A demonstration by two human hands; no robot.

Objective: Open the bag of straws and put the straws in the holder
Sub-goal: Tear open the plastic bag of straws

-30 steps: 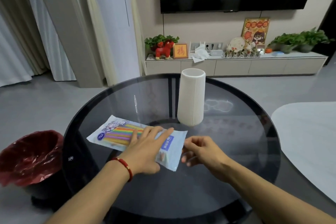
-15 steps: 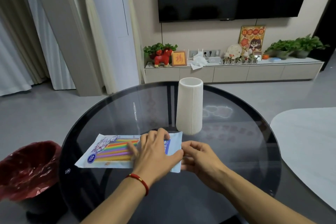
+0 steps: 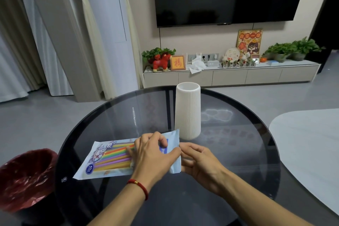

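A flat plastic bag of coloured straws (image 3: 108, 159) lies on the round dark glass table (image 3: 238, 152). My left hand (image 3: 152, 154) lies over the bag's right part, fingers curled on it and thumb at its right edge. My right hand (image 3: 200, 161) pinches that same right edge from the other side. The white ribbed holder (image 3: 188, 112) stands upright just behind the bag's right end, its mouth open. The bag looks sealed; the straws show through it on the left.
A bin lined with a red bag (image 3: 23, 178) stands on the floor left of the table. A pale table top (image 3: 308, 148) reaches in from the right. A low TV cabinet (image 3: 231, 77) with plants and ornaments runs along the far wall.
The bag has turned to lie level across the table. My left hand has slid to its right end and my right hand has closed in on that edge. The view has tilted up.
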